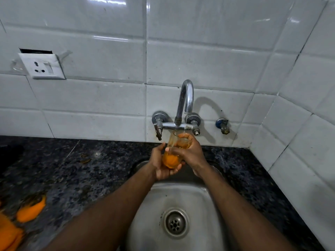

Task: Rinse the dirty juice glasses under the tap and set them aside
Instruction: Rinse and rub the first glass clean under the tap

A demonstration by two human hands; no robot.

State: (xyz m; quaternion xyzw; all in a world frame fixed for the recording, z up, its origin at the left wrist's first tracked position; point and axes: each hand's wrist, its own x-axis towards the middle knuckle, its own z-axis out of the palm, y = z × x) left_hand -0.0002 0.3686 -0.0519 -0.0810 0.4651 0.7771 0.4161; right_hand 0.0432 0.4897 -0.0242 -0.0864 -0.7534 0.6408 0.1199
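**Glass held in both hands under the tap**

From the head camera, the juice glass (172,159) sits right below the tap (185,98), above the back edge of the sink (181,194). It is tilted, with its mouth up towards the spout and its base down towards the person. Orange juice dregs lie in the bottom.

The left hand (160,168) cups the base from below the tap's left side, fingers curled under it. The right hand (193,153) wraps the upper part, with one finger hooked over the rim. Both hands touch the glass, so neither has to reach. A thin thread of water seems to fall from the spout, though I cannot be sure.

I judge the rinse has only begun.

The counter (87,169) left of the tap is dark speckled stone with orange peel (30,209) lying on it. Behind the tap is a white tiled wall (108,98), with a socket (42,67) to its upper left.
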